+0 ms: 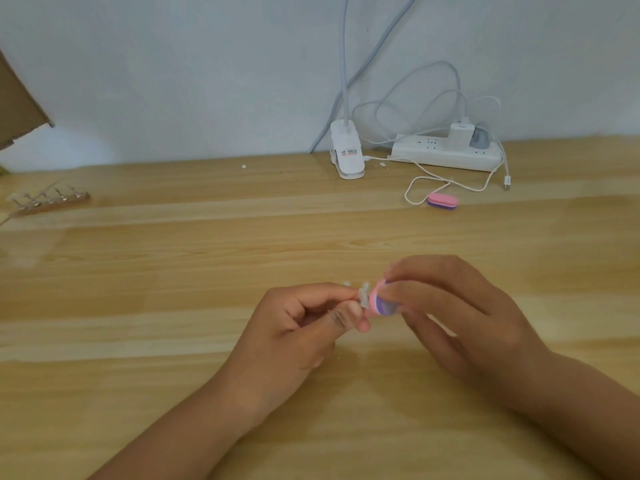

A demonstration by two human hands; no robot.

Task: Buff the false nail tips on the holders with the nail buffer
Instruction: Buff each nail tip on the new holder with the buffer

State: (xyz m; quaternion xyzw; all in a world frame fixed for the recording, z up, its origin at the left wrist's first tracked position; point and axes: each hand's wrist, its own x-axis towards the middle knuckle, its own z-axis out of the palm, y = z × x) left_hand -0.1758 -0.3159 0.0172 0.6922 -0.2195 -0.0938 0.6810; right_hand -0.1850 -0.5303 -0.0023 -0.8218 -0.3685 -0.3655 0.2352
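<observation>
Fingers [322, 295] of the left hand [294, 330] curl inward and pinch a small pale false nail tip [363, 298], lower centre of the head view. Whether a holder stick sits under it I cannot tell, since the hand hides that part. Those of the right hand [460, 317] pinch the pink-and-purple nail buffer [379, 302], its face touching the tip, both held just above the table [173, 271]. Rack of holders [48, 201] carrying more tips lies well apart, at the left edge of the frame. Second buffer [442, 201] rests right of centre, with a power strip [446, 152] behind it against the wall. Risks, as I judge them: the tip is tiny and thinly held, so a hard stroke could flick it out of the pinch. The buffer could skid onto the left fingertips. Uneven pressure could wear one side flat.
</observation>
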